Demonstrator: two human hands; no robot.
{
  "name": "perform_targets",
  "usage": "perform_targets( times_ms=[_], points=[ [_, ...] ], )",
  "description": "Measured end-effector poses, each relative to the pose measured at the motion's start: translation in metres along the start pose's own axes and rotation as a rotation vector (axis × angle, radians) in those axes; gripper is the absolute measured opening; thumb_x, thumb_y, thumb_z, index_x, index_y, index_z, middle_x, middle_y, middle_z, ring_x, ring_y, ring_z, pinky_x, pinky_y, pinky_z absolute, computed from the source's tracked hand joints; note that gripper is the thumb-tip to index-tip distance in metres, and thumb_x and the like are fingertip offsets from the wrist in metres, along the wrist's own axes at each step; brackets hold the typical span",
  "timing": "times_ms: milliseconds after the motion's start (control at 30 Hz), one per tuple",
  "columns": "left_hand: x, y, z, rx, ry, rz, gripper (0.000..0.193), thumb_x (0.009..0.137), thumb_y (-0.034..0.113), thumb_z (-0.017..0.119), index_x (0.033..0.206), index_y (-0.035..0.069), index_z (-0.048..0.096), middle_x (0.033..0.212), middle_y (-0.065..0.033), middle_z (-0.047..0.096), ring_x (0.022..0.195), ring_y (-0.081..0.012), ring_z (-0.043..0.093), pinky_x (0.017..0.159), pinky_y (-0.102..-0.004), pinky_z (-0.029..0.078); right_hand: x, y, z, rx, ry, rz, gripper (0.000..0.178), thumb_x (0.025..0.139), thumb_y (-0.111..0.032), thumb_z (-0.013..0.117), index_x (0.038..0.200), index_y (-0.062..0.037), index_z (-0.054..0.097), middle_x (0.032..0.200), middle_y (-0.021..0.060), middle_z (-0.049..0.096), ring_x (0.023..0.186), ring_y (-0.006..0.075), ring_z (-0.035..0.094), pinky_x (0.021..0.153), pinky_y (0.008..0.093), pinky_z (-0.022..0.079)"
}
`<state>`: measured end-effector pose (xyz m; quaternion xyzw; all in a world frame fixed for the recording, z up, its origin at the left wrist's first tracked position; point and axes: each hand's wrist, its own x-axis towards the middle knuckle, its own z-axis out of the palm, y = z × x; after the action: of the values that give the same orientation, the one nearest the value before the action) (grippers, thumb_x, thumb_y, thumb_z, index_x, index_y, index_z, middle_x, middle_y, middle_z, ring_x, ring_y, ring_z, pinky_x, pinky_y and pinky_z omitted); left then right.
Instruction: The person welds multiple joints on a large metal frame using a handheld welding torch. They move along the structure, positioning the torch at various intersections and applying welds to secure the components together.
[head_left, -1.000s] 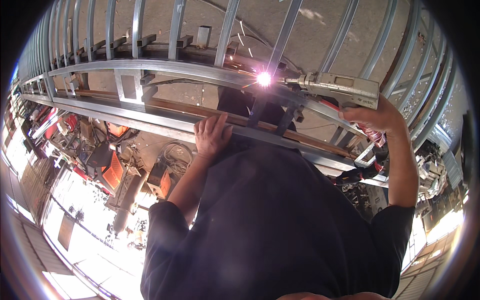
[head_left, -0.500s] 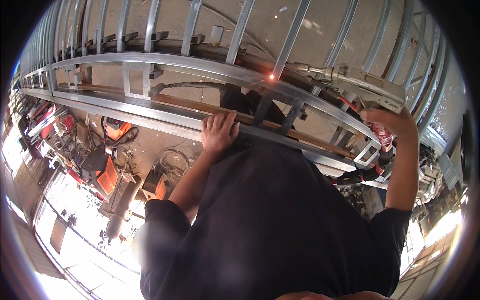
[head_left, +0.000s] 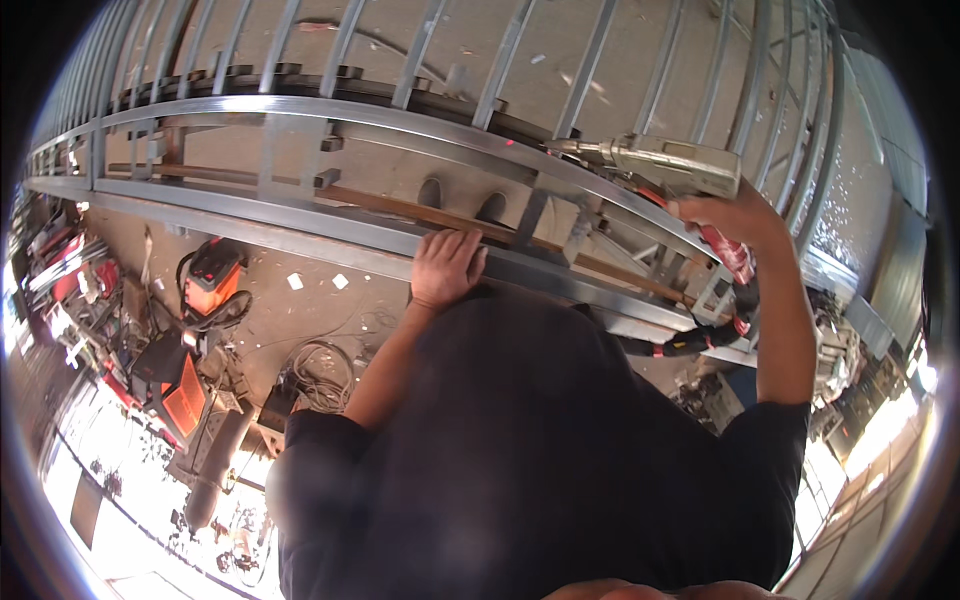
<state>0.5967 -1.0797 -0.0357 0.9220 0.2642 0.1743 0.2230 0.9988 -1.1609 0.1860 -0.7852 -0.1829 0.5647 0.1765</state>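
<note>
My right hand [head_left: 735, 215] is closed around the red-wrapped handle of a grey handheld laser welding gun [head_left: 675, 165]. The gun's slim nozzle [head_left: 575, 146] points left, close to the far rail [head_left: 415, 122] of a metal frame. A small red light dot lies on that rail, left of the nozzle. My left hand [head_left: 448, 265] lies palm down on the near rail [head_left: 345, 232], its fingers draped across the top and its thumb hidden. From the far rail, several upright square bars [head_left: 500, 70] extend away from me.
A brown bar [head_left: 400, 205] runs between the rails, with shoes [head_left: 430, 192] on the floor beyond it. A black hose [head_left: 690, 342] trails from the gun. At left are an orange-and-black machine [head_left: 213, 280], coiled cable [head_left: 325, 370] and piled tools.
The bright spark on the far rail is gone, and only a red dot shows there. The gun and my right hand have shifted left in the view. My left hand stays on the near rail.
</note>
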Motion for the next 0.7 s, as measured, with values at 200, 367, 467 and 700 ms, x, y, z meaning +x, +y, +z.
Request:
perform_targets(
  times_ms=[200, 367, 467, 700],
  points=[
    [-0.001, 0.003, 0.004, 0.011, -0.029, -0.03, 0.035, 0.088, 0.027, 0.075, 0.119, 0.012, 0.072, 0.11, -0.0032, 0.069, 0.104, -0.0245, 0.066, 0.095, -0.0429, 0.05, 0.021, 0.04, -0.009, 0.112, -0.084, -0.007, 0.043, 0.081, -0.014, 0.082, 0.119, -0.001, 0.068, 0.089, 0.0041, 0.069, 0.076, 0.0157, 0.064, 0.067, 0.0332, 0.055],
    [-0.001, 0.004, 0.003, 0.059, -0.068, -0.034, 0.037, 0.088, 0.028, 0.075, 0.121, 0.012, 0.071, 0.111, -0.0033, 0.069, 0.103, -0.0246, 0.065, 0.096, -0.0439, 0.049, 0.038, 0.055, -0.015, 0.158, -0.14, 0.013, 0.043, 0.08, -0.013, 0.08, 0.12, -0.0018, 0.068, 0.09, 0.0038, 0.07, 0.075, 0.0154, 0.064, 0.065, 0.0329, 0.055],
    [0.003, 0.005, 0.002, 0.082, -0.096, -0.037, 0.037, 0.088, 0.029, 0.075, 0.121, 0.012, 0.071, 0.111, -0.0032, 0.07, 0.103, -0.0244, 0.065, 0.096, -0.0436, 0.048, 0.047, 0.059, -0.019, 0.182, -0.165, 0.02, 0.044, 0.08, -0.012, 0.08, 0.121, -0.0025, 0.068, 0.091, 0.0042, 0.07, 0.077, 0.0153, 0.065, 0.066, 0.0328, 0.056],
    [0.005, 0.007, 0.004, 0.119, -0.151, -0.04, 0.038, 0.088, 0.032, 0.073, 0.122, 0.013, 0.071, 0.11, -0.0025, 0.071, 0.101, -0.0238, 0.066, 0.095, -0.0426, 0.048, 0.061, 0.068, -0.027, 0.175, -0.211, 0.086, 0.05, 0.08, -0.013, 0.083, 0.125, -0.0018, 0.066, 0.094, 0.005, 0.07, 0.082, 0.0148, 0.066, 0.068, 0.0335, 0.058]
  ],
)
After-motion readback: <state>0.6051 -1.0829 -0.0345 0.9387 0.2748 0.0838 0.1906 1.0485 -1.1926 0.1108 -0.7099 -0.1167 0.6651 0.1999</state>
